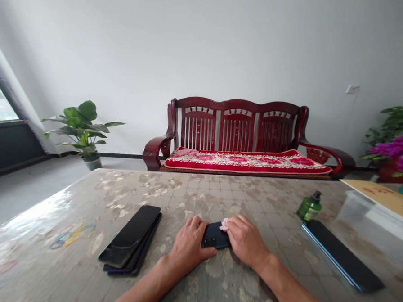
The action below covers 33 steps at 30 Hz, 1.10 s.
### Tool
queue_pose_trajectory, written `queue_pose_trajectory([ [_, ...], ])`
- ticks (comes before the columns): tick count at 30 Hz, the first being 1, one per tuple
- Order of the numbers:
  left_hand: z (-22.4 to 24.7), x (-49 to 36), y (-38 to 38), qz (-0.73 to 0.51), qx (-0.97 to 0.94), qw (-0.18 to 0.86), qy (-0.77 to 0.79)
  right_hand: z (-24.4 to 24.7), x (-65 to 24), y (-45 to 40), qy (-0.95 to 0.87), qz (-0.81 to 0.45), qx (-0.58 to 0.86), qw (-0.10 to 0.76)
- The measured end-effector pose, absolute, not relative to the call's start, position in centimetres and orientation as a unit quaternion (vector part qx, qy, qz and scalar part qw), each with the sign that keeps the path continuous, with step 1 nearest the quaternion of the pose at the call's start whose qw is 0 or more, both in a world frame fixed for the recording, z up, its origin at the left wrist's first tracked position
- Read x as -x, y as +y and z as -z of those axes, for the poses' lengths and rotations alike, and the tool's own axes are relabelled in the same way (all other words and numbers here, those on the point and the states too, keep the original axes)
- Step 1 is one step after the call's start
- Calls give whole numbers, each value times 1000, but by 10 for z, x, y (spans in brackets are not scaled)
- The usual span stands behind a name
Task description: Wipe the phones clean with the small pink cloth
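A dark blue phone (216, 235) lies back up on the patterned table cover, its camera block toward the left end. My left hand (190, 242) grips that end, the thumb along the near edge and the fingers at the far side. Over the right end, my right hand (244, 240) is closed on a small pink cloth (224, 225), which touches the phone. To the left rests a stack of dark phones (131, 238). On the right another stack of phones (342, 254) lies beside a green bottle (309, 207) with a black pump top.
Coloured rubber bands (66, 237) lie on the table (176, 193) at the left. A clear plastic box (377, 223) with a tan folder on top stands at the right, near purple flowers (399, 149). Beyond the table are a red wooden bench (237, 131) and a potted plant (85, 125).
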<state>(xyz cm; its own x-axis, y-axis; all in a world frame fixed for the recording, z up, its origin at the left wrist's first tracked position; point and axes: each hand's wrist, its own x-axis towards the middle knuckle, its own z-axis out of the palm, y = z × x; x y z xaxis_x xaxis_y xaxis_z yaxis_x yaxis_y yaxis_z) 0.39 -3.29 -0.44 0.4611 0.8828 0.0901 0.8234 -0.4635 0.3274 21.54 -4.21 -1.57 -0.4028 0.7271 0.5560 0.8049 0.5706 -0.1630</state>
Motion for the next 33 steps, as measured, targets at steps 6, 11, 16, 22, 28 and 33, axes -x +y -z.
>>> queue_pose_trajectory([
  [6, 3, -4, -33, -136, -845, 126, 502, 19, -225, -40, -819, 88, 484, 295],
  [11, 3, -5, -33, -132, -848, 122, 499, 15, -211, -50, -860, 33, 422, 285],
  [16, 3, -4, -33, -130, -846, 121, 503, 15, -223, -45, -827, 69, 481, 281],
  [22, 1, -4, -34, -126, -847, 122, 502, 17, -228, -47, -829, 66, 473, 292],
  [28, 0, -5, -35, -119, -847, 115, 505, 16, -218, -51, -852, 21, 437, 287],
  [33, -2, -6, -36, -116, -847, 116, 505, 16, -232, -44, -808, 76, 511, 284],
])
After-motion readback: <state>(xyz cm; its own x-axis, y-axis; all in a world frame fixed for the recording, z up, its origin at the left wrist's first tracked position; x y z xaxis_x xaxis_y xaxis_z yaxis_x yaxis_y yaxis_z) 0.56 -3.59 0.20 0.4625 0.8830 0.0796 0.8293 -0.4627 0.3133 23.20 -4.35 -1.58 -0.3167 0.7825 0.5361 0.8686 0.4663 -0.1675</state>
